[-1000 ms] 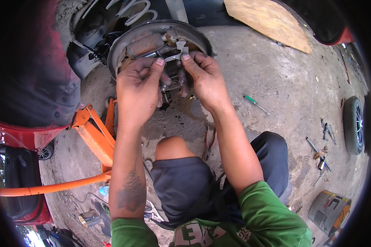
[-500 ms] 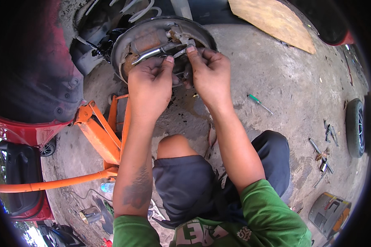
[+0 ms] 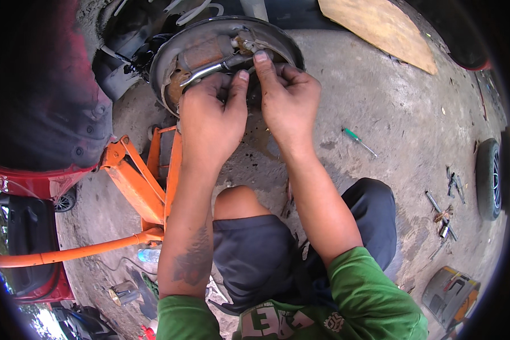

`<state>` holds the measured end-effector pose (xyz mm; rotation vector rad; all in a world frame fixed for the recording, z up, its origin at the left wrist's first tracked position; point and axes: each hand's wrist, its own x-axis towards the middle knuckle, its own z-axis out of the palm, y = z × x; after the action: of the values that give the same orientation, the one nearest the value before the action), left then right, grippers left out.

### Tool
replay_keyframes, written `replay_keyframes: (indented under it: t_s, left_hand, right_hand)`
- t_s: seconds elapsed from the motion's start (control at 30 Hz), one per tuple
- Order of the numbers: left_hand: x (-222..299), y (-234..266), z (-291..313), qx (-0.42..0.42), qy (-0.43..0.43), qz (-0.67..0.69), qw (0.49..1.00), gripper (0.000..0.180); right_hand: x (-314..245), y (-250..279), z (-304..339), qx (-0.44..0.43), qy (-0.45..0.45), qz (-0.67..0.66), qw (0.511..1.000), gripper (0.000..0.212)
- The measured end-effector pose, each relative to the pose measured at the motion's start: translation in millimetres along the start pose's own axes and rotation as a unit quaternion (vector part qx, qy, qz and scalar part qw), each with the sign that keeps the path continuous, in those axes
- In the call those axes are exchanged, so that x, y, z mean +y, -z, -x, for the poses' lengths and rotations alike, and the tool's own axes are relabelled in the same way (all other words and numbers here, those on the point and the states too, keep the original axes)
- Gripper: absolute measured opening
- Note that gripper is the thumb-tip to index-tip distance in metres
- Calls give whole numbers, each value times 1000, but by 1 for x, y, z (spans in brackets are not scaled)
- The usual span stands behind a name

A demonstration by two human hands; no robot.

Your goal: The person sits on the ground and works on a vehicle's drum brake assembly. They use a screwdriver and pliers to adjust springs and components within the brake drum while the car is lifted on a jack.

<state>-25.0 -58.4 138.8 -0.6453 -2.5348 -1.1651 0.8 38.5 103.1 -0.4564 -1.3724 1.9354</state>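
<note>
A round drum brake assembly [image 3: 170, 51] with a rusty brake shoe [image 3: 205, 53] is in front of me at the top. Inside its lower half, my left hand [image 3: 215, 107] is closed, thumb against curled fingers. A shiny curved metal bar [image 3: 201, 73], its kind unclear, lies just above those fingers beside a coil spring. My right hand [image 3: 289, 93] is also closed, its thumb pressed at the small metal parts on the right of the assembly. The fingertips hide whatever either hand pinches.
An orange floor jack [image 3: 133, 190] stands left, below the red car body [image 3: 39, 175]. On the concrete at right lie a green-handled screwdriver [image 3: 351, 134], several metal tools [image 3: 445, 218], a wheel [image 3: 487, 178] and a cut-open container [image 3: 449, 294]. A wooden board [image 3: 379, 31] lies at the back.
My left hand has shifted slightly right, and its thumb has come nearer my right hand. The right thumb has moved slightly up. Both hands stay closed at the brake assembly.
</note>
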Motion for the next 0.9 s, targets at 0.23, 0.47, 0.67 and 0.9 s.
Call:
replay_keyframes:
  t_s: [0.23, 0.47, 0.67, 0.9]
  left_hand:
    - [-4, 4, -6, -50, -12, -12, 999, 32]
    - [-5, -3, -6, -43, -76, -62, 994, 31]
    - [-6, -2, -7, -37, -77, -96, 992, 28]
    - [4, 13, -20, 67, -194, -136, 969, 25]
  right_hand:
    - [3, -4, 1, 23, 1, -23, 999, 38]
    - [8, 1, -2, 25, 24, 46, 998, 43]
    - [9, -5, 1, 47, 38, 46, 997, 46]
    - [3, -11, 7, 19, -3, 37, 999, 47]
